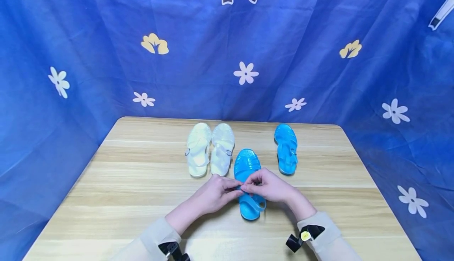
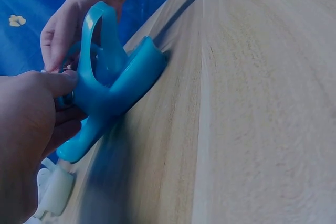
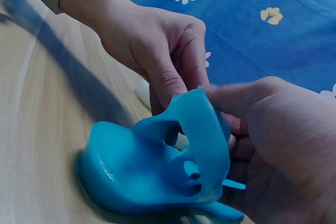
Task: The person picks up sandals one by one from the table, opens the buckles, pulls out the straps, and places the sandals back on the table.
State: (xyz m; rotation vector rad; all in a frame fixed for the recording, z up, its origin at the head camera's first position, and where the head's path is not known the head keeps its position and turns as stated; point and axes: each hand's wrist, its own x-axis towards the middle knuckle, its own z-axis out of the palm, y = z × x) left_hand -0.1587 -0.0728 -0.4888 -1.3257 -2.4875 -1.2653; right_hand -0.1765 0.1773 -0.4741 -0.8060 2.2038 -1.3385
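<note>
A blue jelly sandal [image 1: 247, 161] lies on the table in front of me, toe pointing away and heel toward me. My left hand [image 1: 214, 195] reaches in from its left side, thumb and fingers pinching the sandal's side by the buckle. From the other side my right hand [image 1: 272, 187] pinches the end of the ankle strap [image 3: 205, 140], its fingertips meeting those of the left hand over the sandal. In the right wrist view the strap loops up above the heel. Fingers largely hide the buckle.
A second blue sandal [image 1: 285, 134] lies farther back on the right. Two whitish sandals [image 1: 198, 161] with small buckles lie side by side at the back, left of the handled one. A blue patterned cloth [image 1: 198, 80] surrounds the wooden table [image 1: 134, 166] at the back and sides.
</note>
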